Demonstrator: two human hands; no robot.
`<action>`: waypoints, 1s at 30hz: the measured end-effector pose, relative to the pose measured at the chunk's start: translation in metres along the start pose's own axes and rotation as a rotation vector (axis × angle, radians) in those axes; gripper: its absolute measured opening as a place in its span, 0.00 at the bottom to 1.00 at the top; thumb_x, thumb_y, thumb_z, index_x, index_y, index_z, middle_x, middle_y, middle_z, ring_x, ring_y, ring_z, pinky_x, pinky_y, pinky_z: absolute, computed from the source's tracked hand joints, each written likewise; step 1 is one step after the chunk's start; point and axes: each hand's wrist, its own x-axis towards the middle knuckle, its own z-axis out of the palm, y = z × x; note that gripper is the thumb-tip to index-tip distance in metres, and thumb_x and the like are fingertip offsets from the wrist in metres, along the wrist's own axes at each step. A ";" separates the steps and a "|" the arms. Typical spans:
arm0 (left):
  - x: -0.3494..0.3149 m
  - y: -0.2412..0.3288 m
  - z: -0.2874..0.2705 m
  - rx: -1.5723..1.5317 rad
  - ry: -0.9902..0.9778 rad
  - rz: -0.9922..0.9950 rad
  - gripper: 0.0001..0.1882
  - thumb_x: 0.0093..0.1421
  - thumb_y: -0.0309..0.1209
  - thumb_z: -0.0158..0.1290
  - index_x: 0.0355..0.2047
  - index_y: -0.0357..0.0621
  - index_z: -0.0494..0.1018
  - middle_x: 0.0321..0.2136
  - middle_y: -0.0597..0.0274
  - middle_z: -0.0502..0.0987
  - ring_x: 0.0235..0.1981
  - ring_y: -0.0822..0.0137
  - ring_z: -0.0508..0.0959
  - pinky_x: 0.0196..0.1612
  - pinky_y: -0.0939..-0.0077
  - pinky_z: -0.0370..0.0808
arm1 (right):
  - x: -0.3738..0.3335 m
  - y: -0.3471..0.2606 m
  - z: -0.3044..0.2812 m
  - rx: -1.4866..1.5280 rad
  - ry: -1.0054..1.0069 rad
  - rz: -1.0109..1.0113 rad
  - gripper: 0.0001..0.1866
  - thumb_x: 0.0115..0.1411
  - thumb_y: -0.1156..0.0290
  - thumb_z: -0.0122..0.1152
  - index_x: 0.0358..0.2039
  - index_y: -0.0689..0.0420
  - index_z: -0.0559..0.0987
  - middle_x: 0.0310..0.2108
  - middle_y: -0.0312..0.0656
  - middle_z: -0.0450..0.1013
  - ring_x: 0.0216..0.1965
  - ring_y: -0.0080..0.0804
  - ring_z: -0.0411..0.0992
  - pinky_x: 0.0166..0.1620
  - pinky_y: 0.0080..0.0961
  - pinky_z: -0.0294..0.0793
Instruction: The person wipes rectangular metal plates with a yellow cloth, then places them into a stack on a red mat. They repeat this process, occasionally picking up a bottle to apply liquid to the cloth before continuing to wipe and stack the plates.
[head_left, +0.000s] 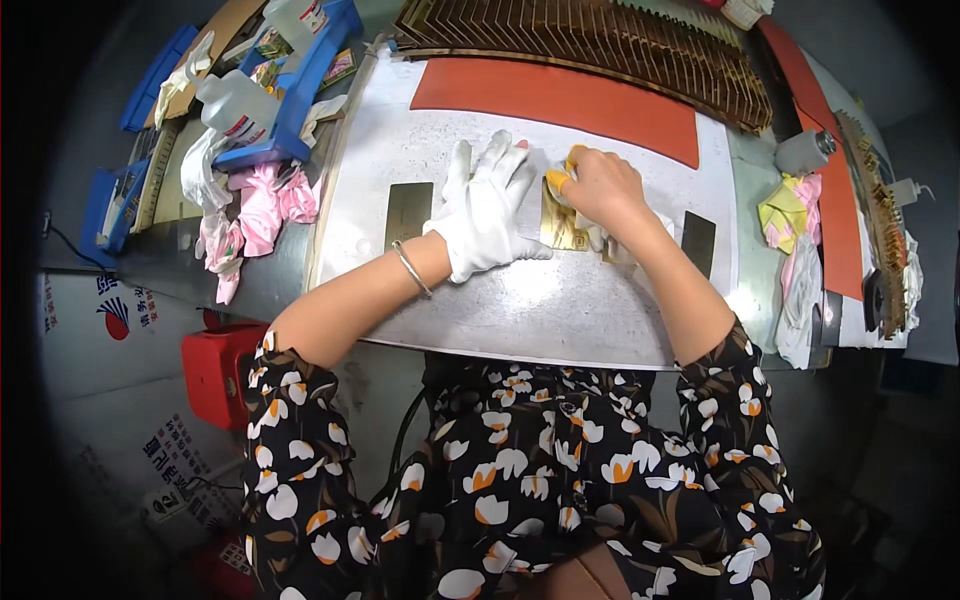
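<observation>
Gold in colour, the shiny plate [562, 233] lay flat on the worktop [520, 315] between two dark plates [409, 212], partly hidden by the right hand [607, 187]. That hand's fingers bent over it, two in yellow covers [558, 181]; whether they gripped anything, I could not tell. The gloved left hand [485, 208] lay just beside it, fingers spread, holding nothing visible. The shiny plate looked thin, stiff, light and probably slippery (bare skin would likely smudge it), so its edges seemed the best hold.
</observation>
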 end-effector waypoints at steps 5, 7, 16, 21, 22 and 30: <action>0.000 -0.001 0.003 -0.056 0.006 -0.060 0.51 0.38 0.59 0.59 0.57 0.41 0.60 0.61 0.50 0.52 0.64 0.49 0.47 0.61 0.40 0.44 | 0.013 -0.008 0.013 -0.009 -0.043 0.051 0.14 0.48 0.65 0.57 0.28 0.65 0.77 0.25 0.56 0.75 0.31 0.50 0.74 0.36 0.42 0.72; 0.001 -0.002 0.005 -0.061 0.011 -0.053 0.51 0.39 0.60 0.58 0.58 0.42 0.59 0.62 0.52 0.51 0.65 0.49 0.46 0.61 0.39 0.44 | 0.005 -0.007 0.016 -0.023 -0.018 0.056 0.15 0.50 0.63 0.58 0.28 0.66 0.76 0.24 0.57 0.74 0.30 0.52 0.74 0.36 0.43 0.71; 0.009 -0.008 -0.001 0.029 -0.117 0.132 0.51 0.42 0.63 0.52 0.59 0.40 0.57 0.63 0.53 0.49 0.66 0.50 0.43 0.60 0.35 0.41 | -0.049 -0.018 0.022 -0.025 -0.017 0.031 0.14 0.50 0.64 0.57 0.25 0.65 0.74 0.21 0.58 0.73 0.27 0.55 0.73 0.33 0.45 0.72; 0.012 -0.014 -0.011 -0.007 -0.172 0.178 0.57 0.37 0.63 0.57 0.61 0.38 0.54 0.64 0.49 0.47 0.66 0.50 0.41 0.63 0.41 0.39 | -0.082 -0.024 0.022 -0.023 -0.098 -0.001 0.14 0.49 0.65 0.57 0.26 0.66 0.74 0.21 0.57 0.73 0.26 0.54 0.74 0.33 0.44 0.73; 0.012 -0.018 -0.014 -0.029 -0.173 0.185 0.58 0.35 0.63 0.58 0.61 0.38 0.53 0.64 0.48 0.46 0.66 0.49 0.41 0.63 0.42 0.39 | -0.088 -0.026 0.020 -0.024 -0.115 -0.013 0.14 0.50 0.65 0.57 0.27 0.66 0.74 0.21 0.57 0.73 0.26 0.54 0.74 0.33 0.44 0.73; -0.044 -0.074 -0.028 -0.085 -0.005 -0.025 0.53 0.32 0.60 0.62 0.54 0.36 0.63 0.59 0.44 0.56 0.64 0.46 0.49 0.61 0.39 0.43 | -0.038 -0.066 -0.019 0.031 -0.110 -0.071 0.17 0.51 0.59 0.57 0.29 0.64 0.76 0.22 0.55 0.73 0.28 0.52 0.73 0.34 0.43 0.70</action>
